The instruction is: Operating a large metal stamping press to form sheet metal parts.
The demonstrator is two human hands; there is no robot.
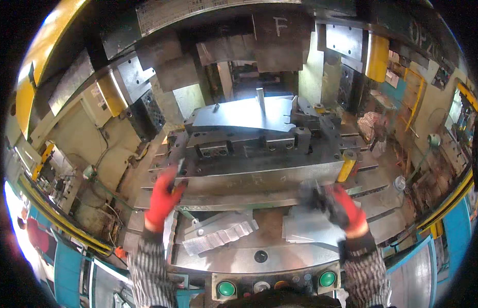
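Observation:
A flat, shiny sheet-metal blank [234, 114] lies on the lower die [259, 177] of a press, beside an upright metal pin [260, 100]. My left hand [164, 197], in a red glove, is raised at the die's front left corner with thumb and fingers apart. A thin grey sliver shows by its fingertips; whether it touches them is unclear. My right hand [341, 205], in a red and dark glove, hovers around a stack of flat metal sheets [308, 226] at the front right. Motion smears its dark fingers, hiding any grip.
Ridged metal pieces [221, 237] lie at the front left. Nearest me is a control panel with two green push buttons [226, 288] [327, 278]. The dark upper die [280, 41] hangs overhead. A yellow post [347, 165] stands at the die's right end.

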